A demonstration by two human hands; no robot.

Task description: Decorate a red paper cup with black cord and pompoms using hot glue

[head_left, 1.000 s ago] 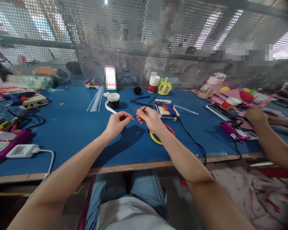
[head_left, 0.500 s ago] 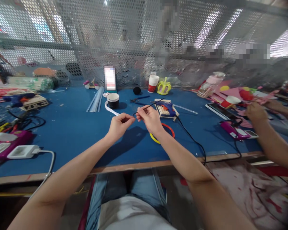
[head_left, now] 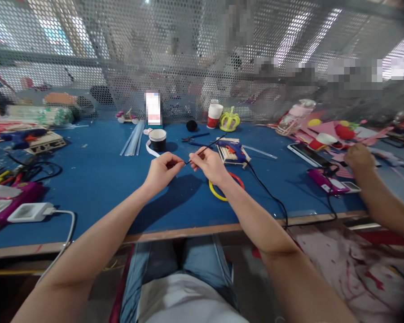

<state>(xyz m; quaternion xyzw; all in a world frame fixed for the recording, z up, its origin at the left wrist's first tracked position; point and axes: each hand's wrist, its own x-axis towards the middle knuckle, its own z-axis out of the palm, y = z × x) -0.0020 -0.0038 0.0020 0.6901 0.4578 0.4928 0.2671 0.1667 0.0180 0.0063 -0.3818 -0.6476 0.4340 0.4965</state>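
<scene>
Above the blue table (head_left: 97,179), both my hands pinch a thin black wire (head_left: 207,147). My left hand (head_left: 161,170) is closed on its near end. My right hand (head_left: 208,165) grips it a little farther along, and the free end slants up and to the right. Under my right wrist lies a yellow and red ring (head_left: 222,190). Just behind my right hand a blue glue gun (head_left: 234,150) rests on a stand of wooden sticks.
A dark cup (head_left: 157,140), clear glue sticks (head_left: 133,138), pliers (head_left: 195,138), a red-and-white cup (head_left: 214,115) and a yellow crown (head_left: 229,121) stand farther back. Power strips (head_left: 23,211) and cables sit left. Another person's hand (head_left: 358,159) reaches among craft scraps at the right. Perforated metal screen behind.
My hands stay together on the wire and have shifted only slightly. The wire's free end has tilted a little. The other person's hand at the right has moved slightly.
</scene>
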